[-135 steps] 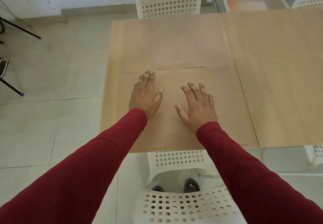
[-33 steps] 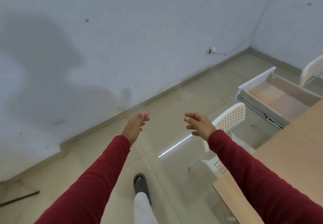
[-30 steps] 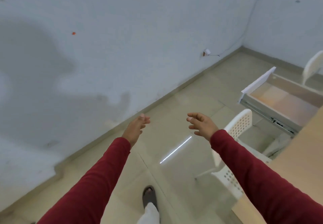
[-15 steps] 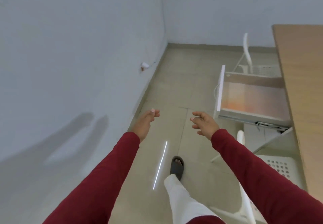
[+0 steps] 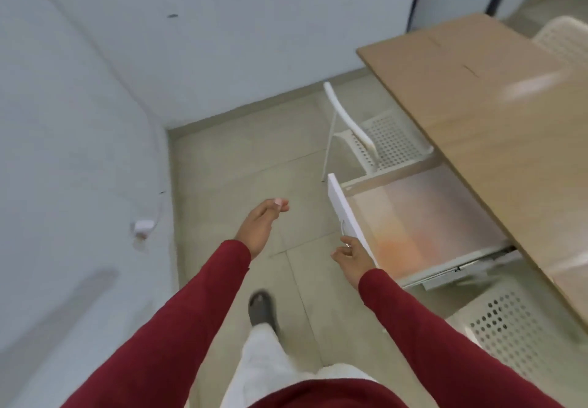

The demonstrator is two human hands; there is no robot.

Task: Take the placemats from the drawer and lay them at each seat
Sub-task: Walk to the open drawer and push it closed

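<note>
Right hand point(image 5: 351, 256) reaches the white front of the pulled-out drawer point(image 5: 345, 213), grip loosely spread, empty. Left hand point(image 5: 259, 224) hangs open. Tan placemats point(image 5: 423, 220) seem to lie inside, under the wooden bench point(image 5: 496, 114).

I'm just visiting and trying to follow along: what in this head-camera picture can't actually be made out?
- Drawer: its inner end is hidden under the table; motion blur smears the floor of it, so whether placemats lie inside is unclear.
- Right hand: its fingers overlap the drawer's white front; contact cannot be told.
- Near chair: cut off by the frame's right edge and the table.
- Far table corner: blurred glare hides the surface.
</note>
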